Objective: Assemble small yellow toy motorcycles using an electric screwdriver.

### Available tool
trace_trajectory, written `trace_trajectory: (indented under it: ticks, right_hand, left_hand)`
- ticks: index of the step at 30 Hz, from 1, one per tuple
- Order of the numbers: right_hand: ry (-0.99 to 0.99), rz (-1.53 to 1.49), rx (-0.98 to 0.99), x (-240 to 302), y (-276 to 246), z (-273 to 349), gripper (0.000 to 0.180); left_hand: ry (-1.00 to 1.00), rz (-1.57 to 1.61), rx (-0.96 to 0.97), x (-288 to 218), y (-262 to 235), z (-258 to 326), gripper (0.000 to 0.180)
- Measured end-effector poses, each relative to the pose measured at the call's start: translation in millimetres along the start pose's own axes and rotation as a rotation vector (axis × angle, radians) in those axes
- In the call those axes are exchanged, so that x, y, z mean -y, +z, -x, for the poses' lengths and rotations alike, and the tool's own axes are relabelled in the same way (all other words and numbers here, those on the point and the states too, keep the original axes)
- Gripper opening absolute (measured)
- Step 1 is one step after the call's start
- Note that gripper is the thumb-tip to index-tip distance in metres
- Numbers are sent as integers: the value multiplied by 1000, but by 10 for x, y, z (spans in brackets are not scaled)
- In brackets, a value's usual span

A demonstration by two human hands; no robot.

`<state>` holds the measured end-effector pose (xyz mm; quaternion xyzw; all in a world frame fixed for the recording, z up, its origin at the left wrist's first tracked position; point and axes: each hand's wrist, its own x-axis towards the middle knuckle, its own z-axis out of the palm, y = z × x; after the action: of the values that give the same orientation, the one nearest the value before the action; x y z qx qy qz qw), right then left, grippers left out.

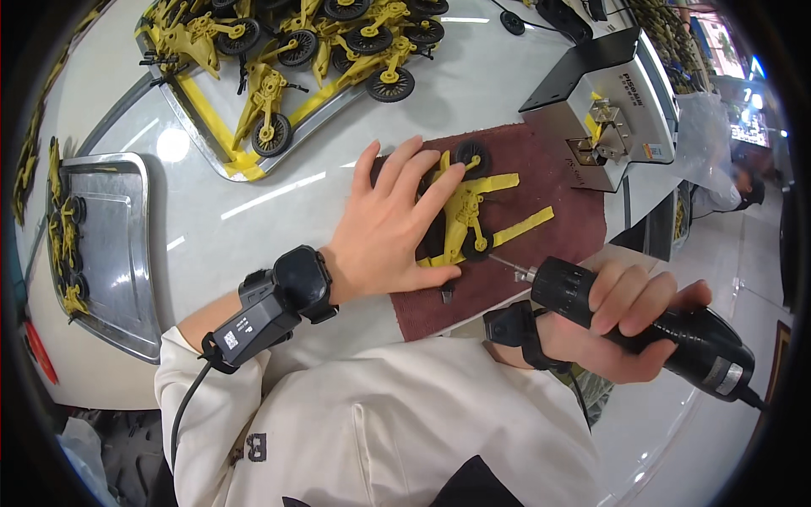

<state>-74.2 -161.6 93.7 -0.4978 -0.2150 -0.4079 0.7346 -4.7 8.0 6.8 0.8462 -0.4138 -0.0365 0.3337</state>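
A yellow toy motorcycle [463, 209] with black wheels lies on a maroon cloth [553, 173]. My left hand [380, 221] is spread across its left side, fingertips and thumb touching it or the cloth beside it. Part of the toy is hidden under that hand. In my right hand [632, 317] is a black corded electric screwdriver [564, 289], fingers wrapped round its body. Its thin bit points left, close to the toy's lower wheel. Two yellow strips [524, 225] lie by the toy's right side. A small dark piece [448, 293] rests under my thumb.
Many similar yellow motorcycles [338, 51] are heaped in a tape-edged metal tray [245, 171] at the far side. Another metal tray [110, 245] on the left has several along its edge. A metal box-shaped device [629, 127] with a black cover stands beyond the cloth at right.
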Motion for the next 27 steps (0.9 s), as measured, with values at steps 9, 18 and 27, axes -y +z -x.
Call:
trace_trajectory:
  ticks: [9,18,27]
  right_hand:
    - [250,-259,-126,-308,221,96,60]
    - [391,-282,-151,-326,242,98,53]
    - [440,-256,-111,-311,210,114,52]
  left_hand:
    - [347,250,-476,80,83,94,33]
    - [370,260,-408,74,79,109,23]
    - [441,319,-389,62,74,93,17]
